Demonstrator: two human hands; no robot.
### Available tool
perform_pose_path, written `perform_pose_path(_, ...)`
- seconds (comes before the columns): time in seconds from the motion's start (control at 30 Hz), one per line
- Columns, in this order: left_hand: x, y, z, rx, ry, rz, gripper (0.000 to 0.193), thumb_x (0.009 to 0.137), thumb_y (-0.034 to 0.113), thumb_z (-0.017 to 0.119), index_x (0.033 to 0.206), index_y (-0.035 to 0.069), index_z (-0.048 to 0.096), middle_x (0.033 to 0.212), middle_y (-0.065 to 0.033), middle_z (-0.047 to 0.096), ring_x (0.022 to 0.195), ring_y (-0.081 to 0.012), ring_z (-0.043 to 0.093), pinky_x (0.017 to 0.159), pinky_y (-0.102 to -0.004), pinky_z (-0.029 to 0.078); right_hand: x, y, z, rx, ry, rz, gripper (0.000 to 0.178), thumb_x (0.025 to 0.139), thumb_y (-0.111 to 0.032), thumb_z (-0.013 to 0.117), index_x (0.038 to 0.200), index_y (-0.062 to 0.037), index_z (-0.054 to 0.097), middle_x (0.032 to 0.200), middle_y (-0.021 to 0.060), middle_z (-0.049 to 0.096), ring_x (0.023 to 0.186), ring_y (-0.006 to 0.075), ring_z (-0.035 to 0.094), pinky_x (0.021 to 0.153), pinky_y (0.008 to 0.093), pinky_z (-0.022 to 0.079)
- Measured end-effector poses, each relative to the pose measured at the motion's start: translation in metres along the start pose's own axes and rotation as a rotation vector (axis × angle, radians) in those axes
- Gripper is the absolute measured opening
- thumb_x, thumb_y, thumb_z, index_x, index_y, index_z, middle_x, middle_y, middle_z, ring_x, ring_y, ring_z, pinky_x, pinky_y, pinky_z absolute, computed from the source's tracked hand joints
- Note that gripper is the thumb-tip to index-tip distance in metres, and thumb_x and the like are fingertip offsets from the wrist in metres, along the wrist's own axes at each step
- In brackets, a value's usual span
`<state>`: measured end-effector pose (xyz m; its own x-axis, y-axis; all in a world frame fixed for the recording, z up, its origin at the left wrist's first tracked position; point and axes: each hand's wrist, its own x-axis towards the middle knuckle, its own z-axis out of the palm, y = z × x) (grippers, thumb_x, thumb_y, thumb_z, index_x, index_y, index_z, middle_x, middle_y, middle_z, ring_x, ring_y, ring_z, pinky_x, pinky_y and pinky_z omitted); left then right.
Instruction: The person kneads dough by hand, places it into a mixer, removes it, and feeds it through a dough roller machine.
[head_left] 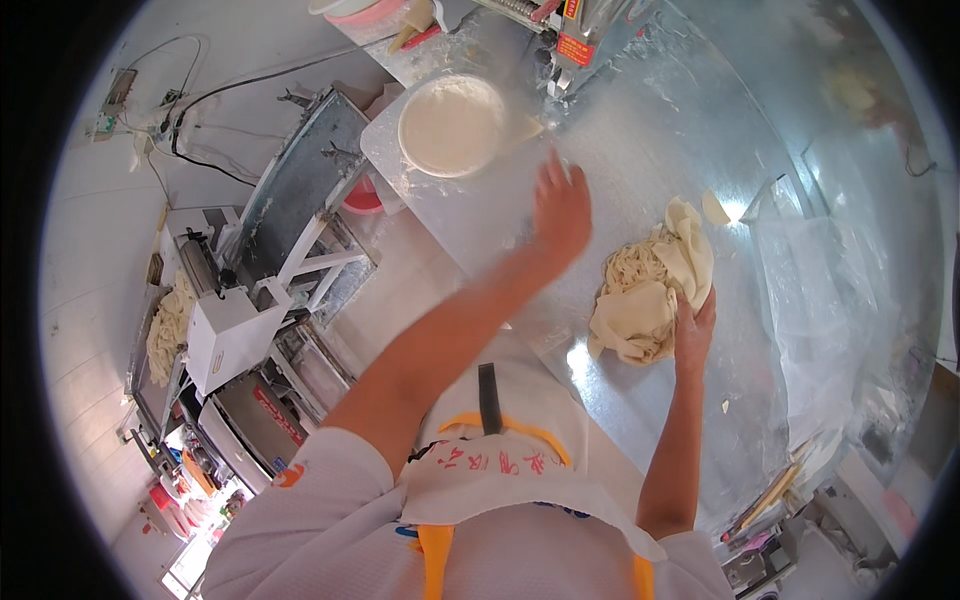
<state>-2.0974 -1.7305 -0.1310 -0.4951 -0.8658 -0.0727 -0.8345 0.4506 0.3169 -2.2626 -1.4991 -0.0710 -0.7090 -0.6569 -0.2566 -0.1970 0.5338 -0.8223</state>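
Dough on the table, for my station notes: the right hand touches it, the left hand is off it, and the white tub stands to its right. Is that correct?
Not quite: the head view shows the white tub to the left of the dough. The right hand does touch it, and the left hand is off it.

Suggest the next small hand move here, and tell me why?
Perhaps bring the left hand over to the dough: that hand looks empty and is apart from the pile, while only the right hand touches it, at its right side.
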Motion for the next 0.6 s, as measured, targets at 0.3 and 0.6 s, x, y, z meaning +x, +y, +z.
perform_pose_path(0.3, 0.076, -0.031, 0.004, 0.51, -0.012, -0.06, 0.043, 0.09, 0.018, 0.064, 0.126, -0.005, 0.056, 0.126, -0.0254, 0.056, 0.118, -0.0408, 0.054, 0.097, -0.0503, 0.048, -0.004, 0.011, 0.007, -0.132, 0.135, 0.049, 0.066, 0.093, -0.024, 0.07, 0.151, -0.0061, 0.045, 0.142, 0.0228, 0.055, 0.134, 0.0409, 0.045, 0.111, 0.0496, 0.039)
perform_pose_path(0.6, -0.044, 0.044, 0.015, -0.41, -0.376, 0.274, 0.031, 0.083, 0.003, 0.062, 0.114, 0.0, 0.062, 0.105, -0.0227, 0.064, 0.101, -0.0399, 0.063, 0.088, -0.049, 0.051, 0.006, 0.012, 0.002, -0.162, 0.115, 0.095, 0.072, 0.095, -0.03, 0.071, 0.154, -0.0032, 0.041, 0.148, 0.0247, 0.05, 0.139, 0.0406, 0.043, 0.116, 0.0468, 0.036)
